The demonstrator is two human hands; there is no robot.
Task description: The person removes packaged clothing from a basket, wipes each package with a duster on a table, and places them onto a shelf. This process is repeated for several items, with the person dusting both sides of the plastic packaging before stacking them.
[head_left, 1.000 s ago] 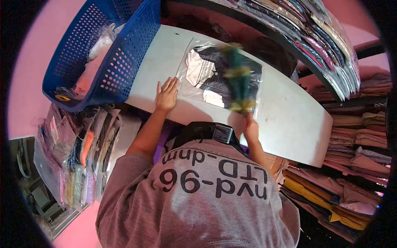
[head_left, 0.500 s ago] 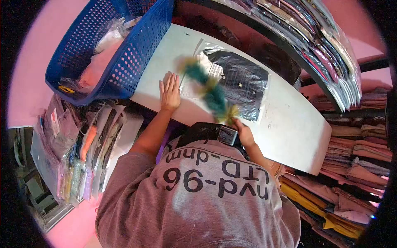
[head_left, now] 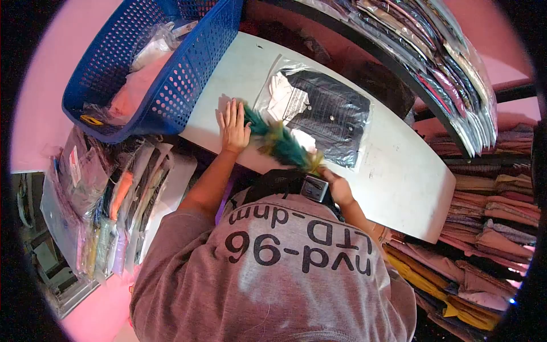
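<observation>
One blue basket (head_left: 171, 85), upper left. One white worktop (head_left: 399, 165). One bagged dark garment (head_left: 327, 111), centre. One green feather duster (head_left: 279, 142). Two hands: left hand (head_left: 233, 126), right hand (head_left: 337, 185).

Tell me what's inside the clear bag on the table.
A folded dark garment with small buttons and a white printed sheet. The right hand's feather duster covers the bag's near corner; beneath the garment is hidden.

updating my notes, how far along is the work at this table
Done: a dark shirt sits in a clear bag, flat on the table. In hand: the right hand holds a green duster over the table's near edge, the left hand flat beside it. Left, probably: the bag is not in the blue basket yet.
</observation>
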